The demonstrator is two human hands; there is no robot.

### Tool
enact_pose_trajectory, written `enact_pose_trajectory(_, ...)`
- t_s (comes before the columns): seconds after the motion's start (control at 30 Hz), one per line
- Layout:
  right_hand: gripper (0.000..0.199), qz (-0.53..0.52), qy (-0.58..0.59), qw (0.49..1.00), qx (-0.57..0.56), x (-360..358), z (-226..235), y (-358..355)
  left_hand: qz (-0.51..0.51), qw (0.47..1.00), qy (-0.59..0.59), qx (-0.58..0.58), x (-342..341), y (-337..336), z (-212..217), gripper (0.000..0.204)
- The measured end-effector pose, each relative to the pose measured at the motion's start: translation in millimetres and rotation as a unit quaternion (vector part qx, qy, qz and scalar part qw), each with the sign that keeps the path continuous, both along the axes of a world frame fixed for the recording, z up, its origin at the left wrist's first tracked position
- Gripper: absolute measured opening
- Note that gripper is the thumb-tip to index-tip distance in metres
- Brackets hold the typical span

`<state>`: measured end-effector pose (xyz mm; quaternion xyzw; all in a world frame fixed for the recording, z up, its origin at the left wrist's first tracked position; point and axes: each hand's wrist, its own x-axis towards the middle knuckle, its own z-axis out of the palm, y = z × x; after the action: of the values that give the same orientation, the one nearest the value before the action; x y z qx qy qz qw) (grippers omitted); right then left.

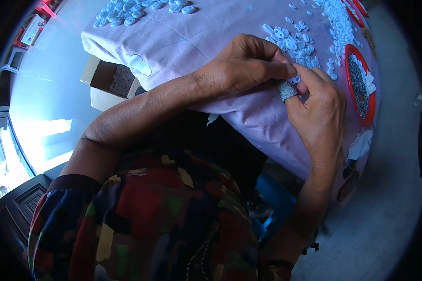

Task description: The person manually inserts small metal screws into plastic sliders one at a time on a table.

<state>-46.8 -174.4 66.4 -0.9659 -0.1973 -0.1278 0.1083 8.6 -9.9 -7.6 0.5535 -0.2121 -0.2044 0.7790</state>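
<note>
White piece (294, 80), small and holed, sits between the two hands, over the near edge of the tabletop (183, 40) at right of centre. The right hand (321, 96) is closed on it, thumb and fingers bent around it; a grey wrap (288, 91) covers the thumb's end. The left hand (255, 65) is drawn into a pinch, thumb against forefinger, right at the piece; what its tips grip I cannot tell.

Just beyond the hands lies a loose heap (291, 43) of white pieces. A larger spread (340, 23) of small white bits lies far right, and a pile (126, 10) of bluish-white ovals far left. At the right edge, a red tray (368, 119) holds grey bits (357, 82) and white scraps (370, 84). Left of the tabletop, an open carton (105, 99) holds pale pieces (121, 80). A pink cloth covers the tabletop.
</note>
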Motion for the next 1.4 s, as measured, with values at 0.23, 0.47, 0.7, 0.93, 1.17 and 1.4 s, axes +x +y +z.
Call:
enact_pose_trajectory(0.23,0.028,0.015,0.007,1.0,-0.022,3.0,-1.6,-1.9,0.008,1.0,-0.004,0.012,-1.6,0.0,2.0,0.009)
enact_pose_trajectory(0.47,0.022,0.033,-0.007,0.999,-0.032,3.0,-3.2,-1.3,0.017,1.0,-0.022,0.01,-5.7,-0.6,1.1,0.009)
enact_pose_trajectory(0.7,0.028,0.039,-0.054,0.998,-0.017,2.7,-9.0,-2.6,0.031,0.999,-0.021,-0.002,-5.6,-1.6,0.5,0.01)
enact_pose_trajectory(0.93,0.036,-0.002,-0.028,0.991,0.129,-0.8,-19.0,-11.2,0.007,0.998,0.034,-0.043,-0.7,0.0,-3.0,0.012)
enact_pose_trajectory(1.17,0.036,-0.002,-0.02,0.966,0.256,-5.5,-34.8,-14.5,0.043,0.999,0.005,0.026,-0.6,23.4,15.2,0.014)
enact_pose_trajectory(1.4,0.019,0.006,-0.139,0.953,0.27,-5.2,-56.3,-36.5,0.319,0.818,-0.338,0.338,50.7,118.6,19.9,0.024)
